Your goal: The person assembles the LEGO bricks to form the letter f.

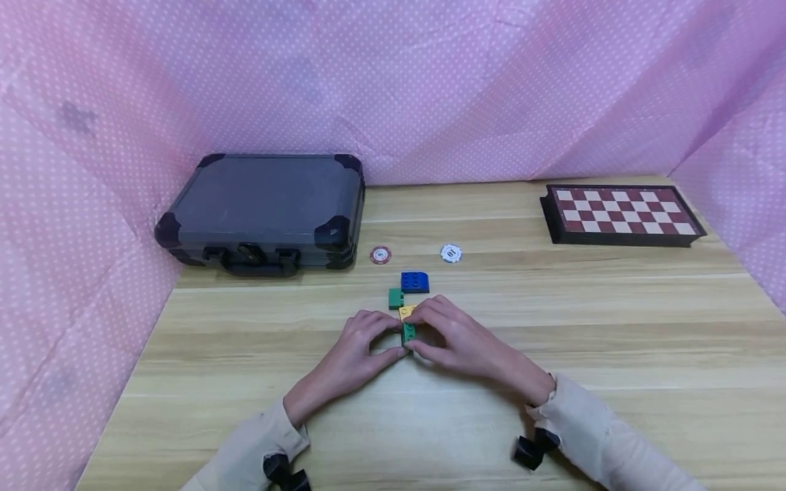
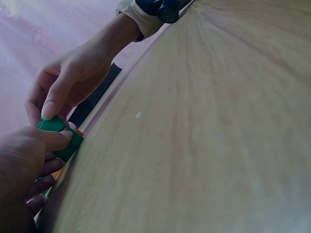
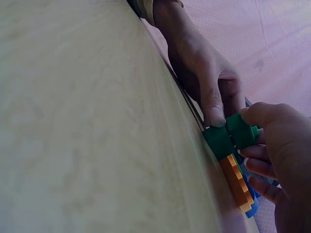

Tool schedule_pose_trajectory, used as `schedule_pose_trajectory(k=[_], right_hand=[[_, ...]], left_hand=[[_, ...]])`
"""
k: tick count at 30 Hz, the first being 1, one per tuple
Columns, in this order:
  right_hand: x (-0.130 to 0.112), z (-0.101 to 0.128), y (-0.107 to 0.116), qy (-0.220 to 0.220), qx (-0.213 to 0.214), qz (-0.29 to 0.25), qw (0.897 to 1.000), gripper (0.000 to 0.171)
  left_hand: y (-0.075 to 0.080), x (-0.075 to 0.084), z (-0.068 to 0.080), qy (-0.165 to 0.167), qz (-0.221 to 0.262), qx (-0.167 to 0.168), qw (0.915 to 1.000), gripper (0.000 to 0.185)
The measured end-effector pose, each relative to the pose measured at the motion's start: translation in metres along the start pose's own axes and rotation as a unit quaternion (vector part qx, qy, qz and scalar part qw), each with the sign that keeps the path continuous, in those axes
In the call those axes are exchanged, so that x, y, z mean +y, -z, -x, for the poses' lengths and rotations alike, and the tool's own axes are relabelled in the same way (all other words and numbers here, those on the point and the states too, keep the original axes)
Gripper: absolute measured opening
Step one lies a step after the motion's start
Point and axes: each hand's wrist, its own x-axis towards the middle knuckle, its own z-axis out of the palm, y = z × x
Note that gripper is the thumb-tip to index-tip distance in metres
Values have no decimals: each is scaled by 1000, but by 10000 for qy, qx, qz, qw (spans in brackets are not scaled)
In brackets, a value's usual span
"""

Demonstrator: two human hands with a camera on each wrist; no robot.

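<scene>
Both hands meet at mid-table, each pinching a green toy brick. My left hand (image 1: 359, 344) holds one lower green brick (image 2: 70, 147) close to the tabletop, its thumb on the near side. With thumb and fingers, my right hand (image 1: 457, 337) grips another green brick (image 3: 240, 130), which is tilted and right against the first. Just beyond the fingertips lies a yellow brick (image 1: 406, 311), partly hidden by the right hand. Behind it are a small green brick (image 1: 396, 299) on its side and a blue brick (image 1: 415, 282) with studs up.
A red poker chip (image 1: 381, 255) and a white poker chip (image 1: 451, 254) lie past the bricks. At the back left stands a grey case (image 1: 264, 194) with black corners. A checkered board box (image 1: 623, 215) sits at the back right. Pink dotted cloth (image 1: 430, 88) hangs behind the wooden table (image 1: 614, 327).
</scene>
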Motion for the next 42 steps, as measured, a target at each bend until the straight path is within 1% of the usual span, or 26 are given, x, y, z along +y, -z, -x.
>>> schedule_pose_trajectory(k=[3, 11, 17, 25, 29, 37, 42], right_hand=[[0, -1, 0, 60, 2, 33, 10000, 26], [0, -3, 1, 57, -54, 239, 9997, 28], [-1, -5, 3, 45, -170, 350, 9992, 30], [-2, -8, 5, 211, -318, 477, 9981, 34], [-2, -9, 5, 297, -296, 520, 9978, 34], [-1, -7, 4, 159, -368, 476, 9981, 34], [1, -7, 3, 205, -372, 448, 9981, 33]], left_hand=[[0, 0, 0, -10, -11, -21, 10000, 34], [1, 0, 0, -15, -40, -52, 10000, 35], [1, 0, 0, 1, -77, -81, 9999, 37], [1, -1, -1, -122, -97, -33, 9999, 37], [1, -1, 0, -83, -124, -38, 9999, 39], [1, 0, 0, 34, -126, -63, 9999, 40], [2, 0, 0, 73, -101, -90, 9999, 39]])
